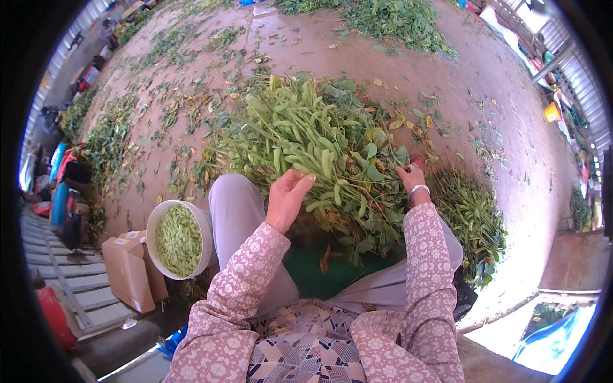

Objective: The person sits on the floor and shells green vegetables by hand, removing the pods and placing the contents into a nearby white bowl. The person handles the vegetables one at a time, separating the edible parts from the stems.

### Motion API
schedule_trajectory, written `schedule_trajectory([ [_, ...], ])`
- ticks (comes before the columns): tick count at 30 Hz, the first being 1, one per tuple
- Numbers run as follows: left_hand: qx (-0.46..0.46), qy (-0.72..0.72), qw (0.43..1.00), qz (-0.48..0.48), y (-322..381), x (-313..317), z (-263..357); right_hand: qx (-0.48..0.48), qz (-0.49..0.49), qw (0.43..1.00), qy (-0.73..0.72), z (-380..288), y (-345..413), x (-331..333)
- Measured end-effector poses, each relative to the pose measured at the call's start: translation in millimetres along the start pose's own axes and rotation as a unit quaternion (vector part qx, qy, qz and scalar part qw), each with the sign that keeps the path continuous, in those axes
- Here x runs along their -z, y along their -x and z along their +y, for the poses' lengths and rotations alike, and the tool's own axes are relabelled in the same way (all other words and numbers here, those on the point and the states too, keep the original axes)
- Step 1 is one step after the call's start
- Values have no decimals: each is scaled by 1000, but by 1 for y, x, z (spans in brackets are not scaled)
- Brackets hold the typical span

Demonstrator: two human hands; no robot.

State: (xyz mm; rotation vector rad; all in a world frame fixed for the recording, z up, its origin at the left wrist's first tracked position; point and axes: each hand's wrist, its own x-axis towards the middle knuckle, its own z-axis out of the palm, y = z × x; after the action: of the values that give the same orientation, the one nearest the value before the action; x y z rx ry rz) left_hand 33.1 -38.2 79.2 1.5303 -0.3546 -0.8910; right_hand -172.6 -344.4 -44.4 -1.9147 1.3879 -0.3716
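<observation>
A heap of uprooted bean plants [330,139], with plump green pods and some yellowing leaves, lies before my knees. At its near side, my left hand [287,198] is bent with thumb and fingertips drawn together beside a cluster of green pods [327,163]. Whether anything small is pinched there cannot be seen. My right hand [414,179], with a silver bangle [416,190] at the wrist, has its fingertips at the leafy right edge of the heap. Its grip is unclear among the leaves. By my left knee stands a white bucket [205,239] of pale green beans [179,242].
A cardboard box [127,273] stands beside the bucket. More bean plants [471,215] lie right of my right leg, and another leafy pile [397,21] lies farther off. Loose leaves litter the concrete floor [306,43]. A yellow bucket [552,112] is at the far right.
</observation>
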Motion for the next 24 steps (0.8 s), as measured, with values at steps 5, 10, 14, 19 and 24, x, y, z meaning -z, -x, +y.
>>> schedule_trajectory([
  [5,-46,-19,999,16,-29,3,-12,-65,24,956,-287,-11,29,14],
  [10,-60,-88,994,32,-47,-12,-25,94,174,906,-374,16,24,166],
  [14,-60,-230,970,50,-58,4,-35,148,243,839,-464,-69,74,261],
  [19,-69,-234,969,44,-61,2,-35,276,167,806,-497,-74,109,352],
  [24,-51,-294,954,16,-40,17,-10,211,146,880,-399,-95,141,265],
])
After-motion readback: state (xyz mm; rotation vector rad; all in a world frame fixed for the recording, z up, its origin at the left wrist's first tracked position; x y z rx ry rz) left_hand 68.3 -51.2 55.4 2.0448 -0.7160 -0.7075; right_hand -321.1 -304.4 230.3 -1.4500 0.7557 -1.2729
